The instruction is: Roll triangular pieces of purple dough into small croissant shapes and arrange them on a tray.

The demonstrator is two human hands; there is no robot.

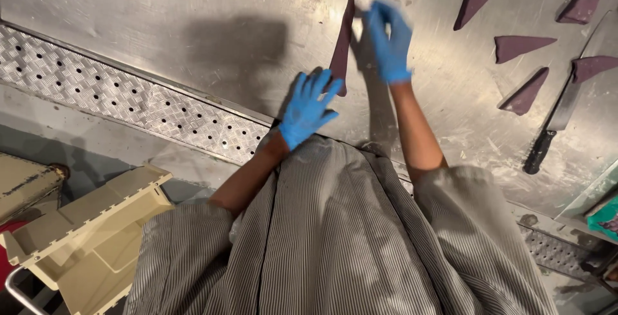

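Fingers of left hand point(309, 106) spread on purple dough triangle point(342, 45), tip pointing away; right hand point(389, 38) seemingly pinching tip, blurred

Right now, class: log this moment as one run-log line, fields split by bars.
left hand: wide end of purple dough triangle | right hand: narrow tip, blurred | knife: lying on steel table, untouched

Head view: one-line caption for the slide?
Blue-gloved left hand and right hand stretch a purple dough triangle on a steel table.
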